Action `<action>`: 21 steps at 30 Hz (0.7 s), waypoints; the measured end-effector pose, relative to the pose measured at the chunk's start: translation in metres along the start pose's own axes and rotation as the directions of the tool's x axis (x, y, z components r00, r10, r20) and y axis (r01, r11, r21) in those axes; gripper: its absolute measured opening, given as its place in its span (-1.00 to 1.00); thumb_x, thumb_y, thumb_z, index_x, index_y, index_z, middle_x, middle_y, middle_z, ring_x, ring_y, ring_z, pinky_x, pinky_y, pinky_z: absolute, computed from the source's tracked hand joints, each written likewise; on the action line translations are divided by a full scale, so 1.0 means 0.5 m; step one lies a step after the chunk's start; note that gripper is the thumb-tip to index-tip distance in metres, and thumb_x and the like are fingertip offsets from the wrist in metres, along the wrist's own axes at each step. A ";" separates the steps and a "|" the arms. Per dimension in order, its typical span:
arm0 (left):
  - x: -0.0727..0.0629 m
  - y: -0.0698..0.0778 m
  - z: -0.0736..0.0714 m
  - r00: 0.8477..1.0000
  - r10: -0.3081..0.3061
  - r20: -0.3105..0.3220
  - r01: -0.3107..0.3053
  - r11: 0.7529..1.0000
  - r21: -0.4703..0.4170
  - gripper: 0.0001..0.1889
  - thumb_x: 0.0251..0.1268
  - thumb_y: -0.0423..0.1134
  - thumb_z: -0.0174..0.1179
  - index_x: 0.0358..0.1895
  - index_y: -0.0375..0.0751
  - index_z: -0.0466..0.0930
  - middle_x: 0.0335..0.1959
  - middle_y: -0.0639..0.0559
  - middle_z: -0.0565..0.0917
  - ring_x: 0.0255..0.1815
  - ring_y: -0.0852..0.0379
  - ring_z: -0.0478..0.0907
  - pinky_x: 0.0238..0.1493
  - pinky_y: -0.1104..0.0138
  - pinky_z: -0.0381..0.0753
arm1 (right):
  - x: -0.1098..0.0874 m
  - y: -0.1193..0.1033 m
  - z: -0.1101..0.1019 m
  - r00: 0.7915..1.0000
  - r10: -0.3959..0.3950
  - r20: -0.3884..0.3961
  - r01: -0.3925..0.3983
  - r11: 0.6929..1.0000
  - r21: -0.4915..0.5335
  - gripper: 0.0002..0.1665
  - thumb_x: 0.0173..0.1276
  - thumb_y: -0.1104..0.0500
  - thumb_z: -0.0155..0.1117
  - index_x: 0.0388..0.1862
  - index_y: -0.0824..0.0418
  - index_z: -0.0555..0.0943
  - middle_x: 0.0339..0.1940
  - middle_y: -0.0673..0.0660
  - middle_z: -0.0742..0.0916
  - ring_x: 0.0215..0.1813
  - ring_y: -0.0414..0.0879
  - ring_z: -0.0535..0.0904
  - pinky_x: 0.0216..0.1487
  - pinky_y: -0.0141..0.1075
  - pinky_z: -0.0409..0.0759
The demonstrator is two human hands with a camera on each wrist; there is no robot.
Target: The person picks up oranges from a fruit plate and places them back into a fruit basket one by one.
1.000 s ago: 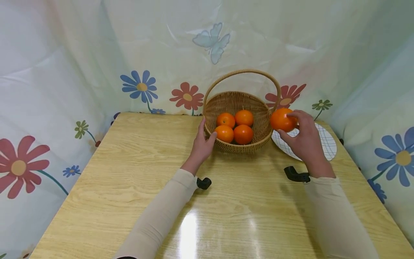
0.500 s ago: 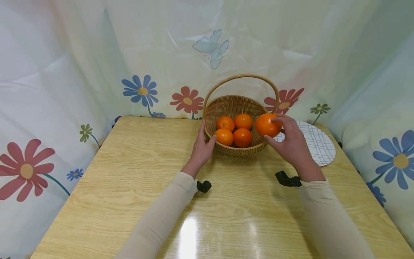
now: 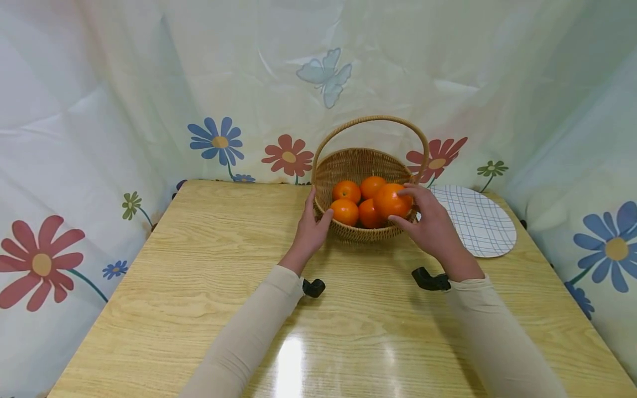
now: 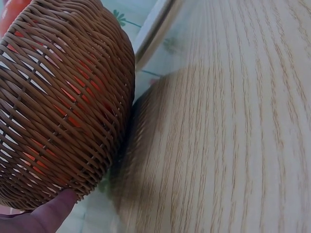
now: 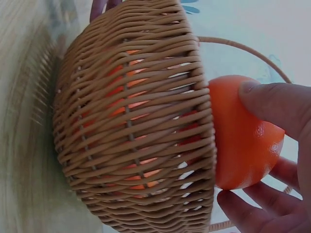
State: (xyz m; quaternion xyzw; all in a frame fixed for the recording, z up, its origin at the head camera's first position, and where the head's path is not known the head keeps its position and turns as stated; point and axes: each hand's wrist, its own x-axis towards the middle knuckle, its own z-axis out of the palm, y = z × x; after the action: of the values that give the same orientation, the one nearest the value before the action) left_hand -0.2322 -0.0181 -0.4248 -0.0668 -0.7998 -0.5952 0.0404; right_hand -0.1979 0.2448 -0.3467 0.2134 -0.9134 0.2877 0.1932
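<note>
In the head view a wicker basket (image 3: 365,235) with a tall arched handle stands near the table's far edge. Inside it sit several oranges (image 3: 344,212). My left hand (image 3: 309,235) holds the basket's left side, thumb at the front rim; in the left wrist view a fingertip (image 4: 65,196) lies against the woven wall. Thumb and fingers of my right hand (image 3: 433,224) grip another orange (image 3: 392,200) at the basket's right rim. In the right wrist view this held orange (image 5: 238,141) is just past the rim, with fingers below it.
A white plate (image 3: 485,226) with a checked pattern lies right of the basket. Wood-grain table (image 3: 199,287) stretches in front and to the left. A flower-printed curtain (image 3: 239,66) hangs behind and at both sides. Black mounts (image 3: 430,279) stick out at the wrists.
My right hand has carried its orange leftward and down, from above the plate to over the basket's right part. More of the plate shows. The left hand has stayed on the basket.
</note>
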 end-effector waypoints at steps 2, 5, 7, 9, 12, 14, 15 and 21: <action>0.000 0.000 0.000 1.000 0.002 0.001 -0.002 1.000 -0.002 -0.24 0.46 0.06 -0.02 0.57 0.31 -0.25 0.59 0.08 -0.02 0.52 -0.10 0.13 0.42 -0.04 0.28 | -0.001 0.000 0.004 1.000 0.000 0.013 0.000 1.000 -0.004 -0.38 0.21 0.16 0.44 0.19 0.26 0.42 0.37 0.28 0.44 0.26 0.23 0.43 0.10 0.14 0.55; 0.001 -0.001 0.000 1.000 0.005 0.002 -0.005 1.000 -0.005 -0.24 0.46 0.06 -0.02 0.57 0.29 -0.25 0.59 0.07 -0.02 0.52 -0.10 0.13 0.41 -0.03 0.29 | -0.003 0.001 0.010 1.000 -0.003 0.027 0.004 1.000 -0.008 -0.40 0.22 0.14 0.44 0.18 0.26 0.43 0.37 0.29 0.45 0.27 0.25 0.42 0.10 0.15 0.53; 0.001 -0.002 0.000 1.000 0.003 0.004 -0.003 1.000 -0.002 -0.24 0.46 0.07 -0.02 0.57 0.29 -0.25 0.59 0.06 -0.02 0.51 -0.11 0.15 0.40 -0.02 0.30 | -0.005 0.003 0.014 1.000 -0.013 0.027 0.013 1.000 -0.010 -0.42 0.22 0.13 0.44 0.16 0.26 0.45 0.36 0.30 0.46 0.28 0.25 0.41 0.10 0.14 0.52; 0.001 -0.003 0.001 1.000 -0.001 0.009 0.001 1.000 -0.004 -0.25 0.46 0.08 -0.02 0.57 0.30 -0.25 0.59 0.05 -0.01 0.50 -0.12 0.17 0.40 -0.02 0.31 | -0.005 0.005 0.018 0.999 -0.033 0.013 0.033 0.999 -0.010 -0.47 0.22 0.15 0.43 0.12 0.26 0.48 0.32 0.31 0.49 0.24 0.24 0.45 0.05 0.12 0.53; 0.001 -0.004 0.001 1.000 -0.008 0.012 0.008 1.000 -0.004 -0.25 0.47 0.08 -0.02 0.56 0.33 -0.25 0.58 0.04 0.01 0.49 -0.12 0.19 0.39 -0.02 0.33 | -0.006 0.006 0.021 0.997 -0.067 -0.037 0.066 0.998 -0.012 -0.58 0.23 0.19 0.42 0.02 0.27 0.54 0.22 0.30 0.56 0.13 0.20 0.51 -0.04 0.08 0.56; 0.001 -0.003 0.001 1.000 -0.007 0.013 0.007 1.000 -0.007 -0.25 0.47 0.07 -0.02 0.56 0.34 -0.25 0.59 0.05 0.00 0.49 -0.11 0.19 0.39 -0.01 0.34 | -0.006 0.006 0.022 0.994 -0.079 -0.074 0.078 0.997 -0.017 -0.66 0.24 0.22 0.41 -0.04 0.26 0.57 0.16 0.28 0.60 0.04 0.17 0.55 -0.09 0.06 0.56; 0.001 -0.003 0.001 1.000 -0.007 0.012 0.007 1.000 -0.006 -0.25 0.47 0.08 -0.03 0.56 0.35 -0.25 0.59 0.06 0.00 0.49 -0.10 0.20 0.38 0.00 0.34 | -0.006 0.006 0.022 0.993 -0.082 -0.087 0.080 0.997 -0.020 -0.69 0.24 0.23 0.40 -0.06 0.26 0.58 0.14 0.28 0.62 0.01 0.16 0.56 -0.12 0.05 0.56; 0.003 -0.005 -0.002 1.000 0.001 0.011 -0.001 1.000 0.011 -0.24 0.44 0.17 -0.04 0.56 0.34 -0.26 0.58 0.05 0.01 0.48 -0.11 0.22 0.38 0.01 0.35 | -0.007 0.008 0.023 0.989 -0.094 -0.110 0.091 0.995 -0.035 -0.76 0.24 0.27 0.39 -0.11 0.27 0.62 0.11 0.27 0.64 -0.08 0.14 0.58 -0.20 -0.03 0.53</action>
State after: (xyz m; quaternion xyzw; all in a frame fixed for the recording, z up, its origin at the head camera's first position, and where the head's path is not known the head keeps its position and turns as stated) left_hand -0.2340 -0.0196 -0.4268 -0.0705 -0.8033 -0.5902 0.0367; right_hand -0.2000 0.2418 -0.3590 0.2363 -0.8945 0.2762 0.2601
